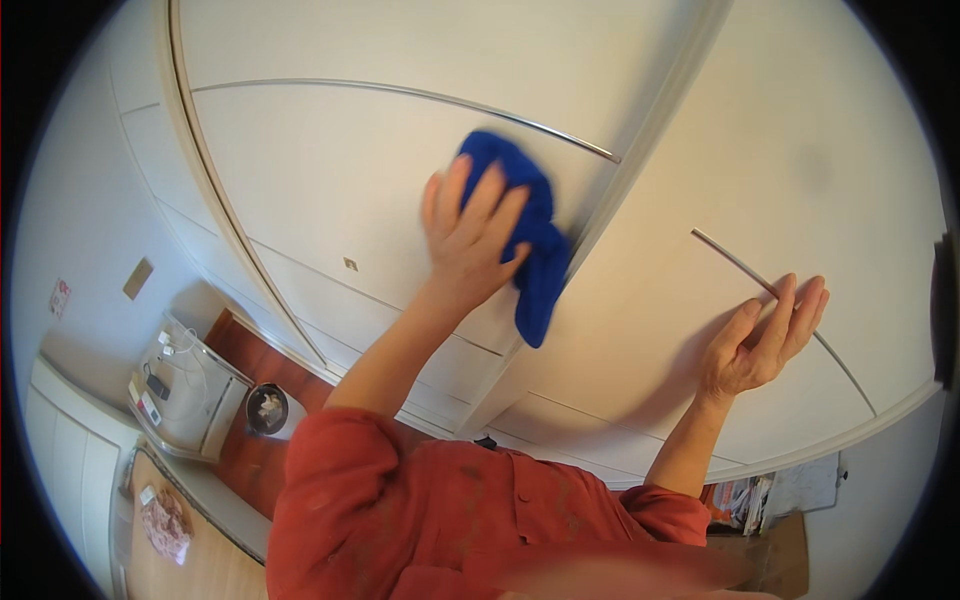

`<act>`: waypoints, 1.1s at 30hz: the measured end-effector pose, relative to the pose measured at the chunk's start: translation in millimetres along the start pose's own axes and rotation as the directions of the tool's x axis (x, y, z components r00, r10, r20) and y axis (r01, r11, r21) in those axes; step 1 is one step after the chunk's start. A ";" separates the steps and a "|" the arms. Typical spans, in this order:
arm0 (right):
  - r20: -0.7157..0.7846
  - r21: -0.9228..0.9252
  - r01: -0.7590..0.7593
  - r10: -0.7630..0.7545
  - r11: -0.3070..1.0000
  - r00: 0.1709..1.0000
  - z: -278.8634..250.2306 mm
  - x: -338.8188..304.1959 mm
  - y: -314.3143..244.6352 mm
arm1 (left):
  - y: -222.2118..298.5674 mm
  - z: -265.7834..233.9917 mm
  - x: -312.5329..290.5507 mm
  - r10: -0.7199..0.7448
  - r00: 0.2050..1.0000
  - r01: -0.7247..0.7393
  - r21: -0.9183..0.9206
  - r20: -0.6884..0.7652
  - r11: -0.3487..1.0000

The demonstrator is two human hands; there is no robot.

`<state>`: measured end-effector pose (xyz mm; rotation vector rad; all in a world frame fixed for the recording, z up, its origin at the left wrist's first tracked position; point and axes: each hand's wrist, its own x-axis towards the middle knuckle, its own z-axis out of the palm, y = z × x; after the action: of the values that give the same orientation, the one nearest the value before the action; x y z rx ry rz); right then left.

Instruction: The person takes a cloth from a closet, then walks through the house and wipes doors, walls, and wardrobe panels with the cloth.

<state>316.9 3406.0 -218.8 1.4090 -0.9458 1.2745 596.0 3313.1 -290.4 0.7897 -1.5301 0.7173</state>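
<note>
With fingers spread, my left hand (pixel 470 240) presses a blue cloth (pixel 545 270) against a white wardrobe door (pixel 330 160). The cloth's loose end hangs down past the fingers, close to the upright frame between two doors. Both this hand and the cloth are slightly blurred. My right hand (pixel 765 340) is on the right-hand white door (pixel 640 330), fingers stretched out and holding nothing. Its fingertips lie by a thin metal strip (pixel 735 262) set into that door. Another metal strip (pixel 440 97) runs across the left door above the cloth.
Down at the left are a white bin (pixel 290 415) with a dark liner, a small white cabinet (pixel 200 390) bearing cables, and a wooden tabletop (pixel 180 535) with a plastic bag (pixel 167 525). Papers (pixel 738 503) and a cardboard box (pixel 785 555) sit at lower right.
</note>
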 end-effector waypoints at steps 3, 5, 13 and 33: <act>0.000 -0.004 0.008 -0.008 1.000 1.000 0.7 -0.2 0.5 | -45.1 -7.8 -65.3 -0.120 0.993 0.117 0.151 0.011 0.982; 0.008 -0.014 0.011 -0.011 1.000 1.000 2.2 -0.1 -1.9 | -74.3 -14.1 -53.3 -0.180 0.975 0.199 0.156 -0.127 0.967; -0.003 -0.007 -0.033 0.033 0.999 0.999 4.4 -0.4 -7.4 | -51.0 -3.9 83.6 -0.243 0.903 0.342 0.249 -0.356 0.906; 0.015 -0.028 0.031 -0.031 0.999 0.999 1.2 4.5 -6.1 | 17.7 4.7 -89.2 -0.051 0.953 0.009 0.141 0.298 0.990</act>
<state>323.7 3406.5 -215.3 1.4074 -0.9449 1.2250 584.1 3326.7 -379.7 1.0627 -1.7504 0.7096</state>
